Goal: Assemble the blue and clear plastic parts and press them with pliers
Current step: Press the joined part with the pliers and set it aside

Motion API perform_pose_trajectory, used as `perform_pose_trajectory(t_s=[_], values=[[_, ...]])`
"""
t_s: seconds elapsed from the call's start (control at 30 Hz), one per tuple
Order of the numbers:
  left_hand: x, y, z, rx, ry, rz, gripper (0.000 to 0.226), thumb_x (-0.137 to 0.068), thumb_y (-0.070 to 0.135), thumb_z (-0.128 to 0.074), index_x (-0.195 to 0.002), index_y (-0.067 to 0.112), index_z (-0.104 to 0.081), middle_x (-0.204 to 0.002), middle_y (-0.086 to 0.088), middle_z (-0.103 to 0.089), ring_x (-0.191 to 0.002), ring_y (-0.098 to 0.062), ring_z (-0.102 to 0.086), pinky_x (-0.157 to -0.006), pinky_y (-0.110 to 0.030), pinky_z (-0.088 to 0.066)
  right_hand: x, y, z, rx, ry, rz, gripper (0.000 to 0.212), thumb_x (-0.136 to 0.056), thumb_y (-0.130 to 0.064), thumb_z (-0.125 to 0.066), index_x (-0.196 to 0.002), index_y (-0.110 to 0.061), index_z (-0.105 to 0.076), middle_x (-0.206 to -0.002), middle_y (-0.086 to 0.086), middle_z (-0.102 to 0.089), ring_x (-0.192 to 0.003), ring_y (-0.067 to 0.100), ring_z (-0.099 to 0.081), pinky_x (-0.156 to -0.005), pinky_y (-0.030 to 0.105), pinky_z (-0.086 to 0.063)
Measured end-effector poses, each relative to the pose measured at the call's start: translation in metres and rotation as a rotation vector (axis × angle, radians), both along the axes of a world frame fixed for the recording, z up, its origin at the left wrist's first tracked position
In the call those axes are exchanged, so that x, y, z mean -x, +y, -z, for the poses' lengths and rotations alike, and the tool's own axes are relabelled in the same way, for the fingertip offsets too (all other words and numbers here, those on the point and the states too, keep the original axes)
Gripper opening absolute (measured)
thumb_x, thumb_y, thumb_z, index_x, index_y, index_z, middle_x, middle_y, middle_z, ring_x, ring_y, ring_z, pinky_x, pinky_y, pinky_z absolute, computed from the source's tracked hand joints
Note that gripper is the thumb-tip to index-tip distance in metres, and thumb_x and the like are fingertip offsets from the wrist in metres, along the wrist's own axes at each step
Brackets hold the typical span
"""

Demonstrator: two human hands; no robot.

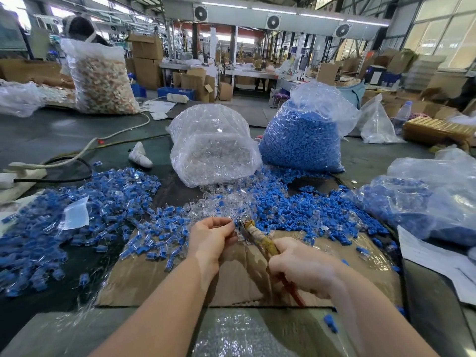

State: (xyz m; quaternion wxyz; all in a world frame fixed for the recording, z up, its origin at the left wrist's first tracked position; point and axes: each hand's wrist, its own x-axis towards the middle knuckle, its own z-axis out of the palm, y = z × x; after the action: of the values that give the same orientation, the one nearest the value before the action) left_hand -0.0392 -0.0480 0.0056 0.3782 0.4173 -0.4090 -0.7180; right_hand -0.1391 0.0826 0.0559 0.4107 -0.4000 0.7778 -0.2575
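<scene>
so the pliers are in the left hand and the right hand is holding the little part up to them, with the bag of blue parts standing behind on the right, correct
Not quite: the hands are swapped. In the head view the right hand grips the pliers by the handles, and the left hand pinches the small part at their tip. The rest holds: the bag of blue parts stands behind on the right.

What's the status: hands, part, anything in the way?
Left hand pinches part at plier tip. Right hand grips pliers. Nothing in the way.

dark table [51, 130]: cardboard sheet [180, 284], loose blue parts [108, 191], two bags [213, 148].
</scene>
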Motion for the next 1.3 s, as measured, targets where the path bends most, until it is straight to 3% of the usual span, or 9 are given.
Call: perform_pose_trajectory(t_s=[0.4,0.53,0.6,0.73,0.87,0.97,1.07,1.2,1.3], values=[[0.003,0.002,-0.004,0.065,-0.054,-0.037,0.013,-0.082,-0.006,-0.063,-0.076,0.006,-0.062,-0.073,-0.012,-0.064,-0.05,-0.011,-0.06,-0.046,-0.018,-0.051,-0.005,0.003,-0.01,0.038,-0.039,-0.003,0.014,-0.078,-0.001,-0.045,-0.088,-0.01,-0.046,-0.085,0.014,-0.048,-0.075,0.025,-0.047,-0.067,0.037,-0.033],[0.002,0.004,-0.006,0.055,-0.056,-0.041,0.012,-0.082,-0.006,-0.063,-0.077,0.005,-0.063,-0.072,-0.01,-0.063,-0.049,-0.009,-0.06,-0.047,-0.016,-0.051,-0.008,0.005,-0.014,0.037,0.012,-0.043,0.013,-0.082,-0.001,-0.042,-0.077,-0.013,-0.041,-0.078,0.005,-0.046,-0.06,0.016,-0.047,-0.046,0.017,-0.036],[0.002,0.005,-0.006,0.047,-0.052,-0.043,0.012,-0.082,-0.007,-0.063,-0.077,0.005,-0.063,-0.073,-0.011,-0.063,-0.051,-0.011,-0.06,-0.048,-0.017,-0.052,-0.009,0.004,-0.013,0.055,0.05,-0.047,0.017,-0.082,0.001,-0.04,-0.074,-0.014,-0.039,-0.072,0.005,-0.043,-0.056,0.016,-0.043,-0.043,0.017,-0.034],[0.003,0.007,-0.007,0.053,-0.064,-0.055,0.011,-0.081,-0.006,-0.064,-0.079,0.005,-0.064,-0.078,-0.013,-0.065,-0.056,-0.013,-0.062,-0.05,-0.017,-0.053,-0.011,0.002,-0.007,0.075,0.076,-0.035,0.018,-0.084,0.002,-0.037,-0.076,-0.013,-0.04,-0.068,0.004,-0.042,-0.059,0.018,-0.039,-0.053,0.029,-0.032],[0.004,0.007,-0.005,0.04,-0.056,-0.065,0.011,-0.081,-0.006,-0.063,-0.078,0.004,-0.064,-0.079,-0.014,-0.066,-0.058,-0.015,-0.064,-0.054,-0.022,-0.054,-0.01,0.001,-0.005,0.098,0.097,-0.048,0.013,-0.085,-0.003,-0.042,-0.079,-0.014,-0.044,-0.072,0.002,-0.045,-0.059,0.014,-0.04,-0.054,0.028,-0.033],[0.002,0.008,-0.005,0.052,-0.044,-0.068,0.011,-0.082,-0.004,-0.063,-0.078,0.006,-0.064,-0.072,-0.011,-0.065,-0.054,-0.012,-0.063,-0.053,-0.023,-0.053,-0.007,0.003,-0.003,0.147,0.056,0.002,0.021,-0.081,-0.006,-0.053,-0.099,-0.015,-0.054,-0.083,-0.001,-0.05,-0.056,0.009,-0.044,-0.05,0.021,-0.034],[-0.006,0.004,-0.006,0.224,-0.148,-0.101,0.011,-0.084,0.0,-0.064,-0.078,0.009,-0.065,-0.066,-0.004,-0.065,-0.052,-0.009,-0.061,-0.052,-0.021,-0.05,0.0,0.003,0.006,0.202,0.04,0.127,0.043,-0.077,-0.004,-0.057,-0.118,-0.016,-0.051,-0.097,0.003,-0.053,-0.059,0.009,-0.05,-0.05,0.02,-0.039],[-0.029,-0.009,-0.006,0.828,-0.666,-0.168,0.01,-0.088,0.011,-0.062,-0.092,0.013,-0.07,-0.083,0.005,-0.065,-0.073,-0.007,-0.056,-0.064,-0.013,-0.039,0.021,0.002,0.021,0.155,0.562,0.234,0.047,-0.081,-0.019,-0.058,-0.126,-0.015,-0.047,-0.112,0.008,-0.053,-0.103,0.025,-0.05,-0.091,0.04,-0.045],[-0.048,-0.021,-0.004,1.023,-0.944,-0.227,0.017,-0.091,0.017,-0.058,-0.102,0.018,-0.07,-0.099,-0.001,-0.065,-0.087,-0.014,-0.049,-0.069,-0.024,-0.036,0.035,0.005,0.026,0.049,0.851,0.276,0.054,-0.086,-0.037,-0.058,-0.135,-0.022,-0.04,-0.119,0.007,-0.048,-0.114,0.024,-0.044,-0.097,0.038,-0.038]])
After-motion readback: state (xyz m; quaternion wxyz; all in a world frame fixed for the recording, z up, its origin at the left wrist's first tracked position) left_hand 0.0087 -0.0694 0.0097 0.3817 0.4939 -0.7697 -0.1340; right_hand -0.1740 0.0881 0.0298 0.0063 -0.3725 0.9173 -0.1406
